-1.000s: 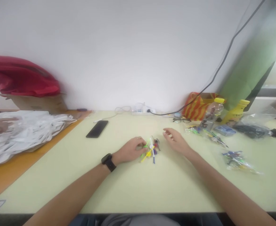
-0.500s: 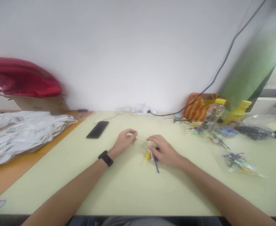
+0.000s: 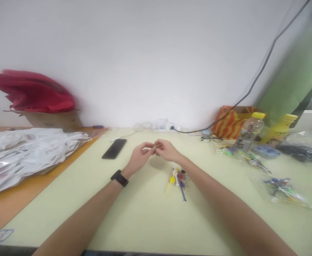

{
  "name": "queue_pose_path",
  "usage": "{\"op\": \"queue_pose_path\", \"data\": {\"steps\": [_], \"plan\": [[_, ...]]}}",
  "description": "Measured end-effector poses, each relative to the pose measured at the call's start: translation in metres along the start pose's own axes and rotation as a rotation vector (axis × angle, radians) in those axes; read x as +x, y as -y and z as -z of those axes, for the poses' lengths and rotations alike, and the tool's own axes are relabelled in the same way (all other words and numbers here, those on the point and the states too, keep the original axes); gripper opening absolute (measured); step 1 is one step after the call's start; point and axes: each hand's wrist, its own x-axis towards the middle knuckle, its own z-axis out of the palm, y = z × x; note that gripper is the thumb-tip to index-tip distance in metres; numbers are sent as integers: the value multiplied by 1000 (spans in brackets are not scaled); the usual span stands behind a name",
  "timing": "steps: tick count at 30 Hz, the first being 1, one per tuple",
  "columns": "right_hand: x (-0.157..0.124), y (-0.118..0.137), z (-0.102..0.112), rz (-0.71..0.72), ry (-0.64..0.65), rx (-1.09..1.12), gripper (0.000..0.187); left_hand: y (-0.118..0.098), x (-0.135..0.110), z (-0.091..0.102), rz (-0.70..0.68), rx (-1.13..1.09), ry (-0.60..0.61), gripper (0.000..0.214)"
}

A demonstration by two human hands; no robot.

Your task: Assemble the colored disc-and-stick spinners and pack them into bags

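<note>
Apparently it's fine two-handed work: left hand and right hand pinch a small green piece mid-frame — next seems to need steadiness — above the coloured pieces lower right of centre.

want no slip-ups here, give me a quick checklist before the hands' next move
1. Left hand and right hand meeting at the green piece: ok, fingertips together there.
2. Green piece's exact fit: cannot tell, fingers mostly cover it.
3. Loose colored pieces close by: ok, on the table.
4. Phone apart from the hands: ok.
5. Bagged pieces apart from the loose ones: ok.
</note>
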Motion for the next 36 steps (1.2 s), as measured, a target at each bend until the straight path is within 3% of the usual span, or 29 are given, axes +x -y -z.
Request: {"op": "queue_pose_path", "data": {"steps": [5,13,15,20,22,25,28,30,33,36], "plan": [[-2,-5,1,34,42,-44,10,8,4,8,-15,37,58,32],[-16,1,7,44,51,-284,10,9,-2,0,-30,0,180,17],[-16,1,10,39,41,-364,2,10,-2,0,-32,48,162,20],[-16,3,27,-8,29,-533,26,17,1,6,-53,349,44,20],[-17,10,36,-9,50,-571,24,22,2,11,-44,412,-11,18],[-24,29,47,2,238,-555,12,29,3,20,-40,521,-147,12],[-34,51,50,-102,700,-477,21,30,4,23,-58,586,-206,14],[-39,62,47,-217,889,-482,27,26,2,20,-95,598,-173,17],[-42,66,40,-288,913,-536,21,17,-2,12,-194,659,-76,21],[-40,61,36,-262,854,-544,14,13,-5,9,-246,800,-28,16]]}}
